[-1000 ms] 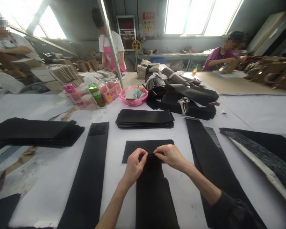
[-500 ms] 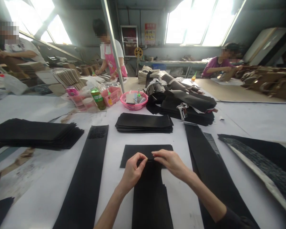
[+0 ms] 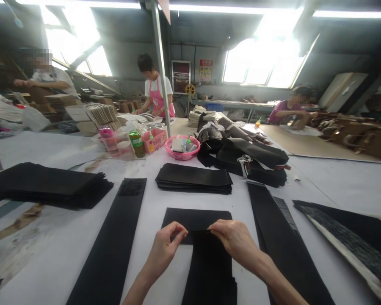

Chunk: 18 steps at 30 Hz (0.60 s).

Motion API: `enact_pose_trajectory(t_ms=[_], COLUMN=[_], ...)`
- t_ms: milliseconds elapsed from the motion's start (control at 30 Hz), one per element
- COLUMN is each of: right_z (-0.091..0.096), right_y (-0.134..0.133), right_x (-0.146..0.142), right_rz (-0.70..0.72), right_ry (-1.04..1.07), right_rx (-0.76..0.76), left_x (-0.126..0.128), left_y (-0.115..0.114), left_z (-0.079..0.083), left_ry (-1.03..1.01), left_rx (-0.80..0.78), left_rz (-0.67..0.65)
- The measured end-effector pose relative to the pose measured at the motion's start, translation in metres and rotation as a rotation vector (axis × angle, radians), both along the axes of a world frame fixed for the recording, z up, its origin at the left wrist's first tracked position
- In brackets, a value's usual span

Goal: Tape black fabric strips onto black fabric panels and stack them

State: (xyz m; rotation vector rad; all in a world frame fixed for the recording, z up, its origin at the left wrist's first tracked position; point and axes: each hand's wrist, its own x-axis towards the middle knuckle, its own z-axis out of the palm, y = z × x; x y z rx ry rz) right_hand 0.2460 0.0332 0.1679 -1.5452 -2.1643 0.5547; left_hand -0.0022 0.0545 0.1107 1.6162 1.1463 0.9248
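Observation:
My right hand is closed in a pinch at the top edge of a black strip, which runs toward me over a stack of similar strips. Its upper end overlaps a black rectangular piece lying flat on the white table. My left hand has thumb and forefinger pressed together just beside the strip's upper left corner. Whatever is between those fingertips is too small to make out.
Black stacks lie behind and at left. Long black strips flank my hands at left and right. Further back are a pink basin, a green-labelled bottle and piled dark material. Several people work beyond.
My hands have drawn apart, the left away from the strip's middle. The strip's upper end has shifted right with my right hand. The camera view has tilted up.

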Motion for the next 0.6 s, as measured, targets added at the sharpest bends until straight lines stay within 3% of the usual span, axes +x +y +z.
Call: enact_pose_trajectory(t_ms=[133, 233, 333, 433, 600], right_z=[0.018, 0.041, 0.068, 0.094, 0.123], right_y=[0.003, 0.007, 0.01, 0.007, -0.012], right_x=[0.013, 0.015, 0.02, 0.034, 0.058], right_rz=[-0.149, -0.1, -0.095, -0.196, -0.451], right_ry=[0.265, 0.458, 0.535, 0.576, 0.725], right_rx=[-0.028, -0.089, -0.056, 0.058, 0.303], left_x=[-0.02, -0.011, 0.01, 0.025, 0.022], left_y=[0.011, 0.009, -0.003, -0.015, -0.015], left_z=[-0.021, -0.028, -0.019, -0.005, -0.01], left_ry=[-0.204, -0.352, -0.406, -0.416, -0.419], left_rx=[-0.163, -0.254, -0.324, -0.441, -0.465], left_rz=[0.074, 0.036, -0.16, -0.327, -0.388])
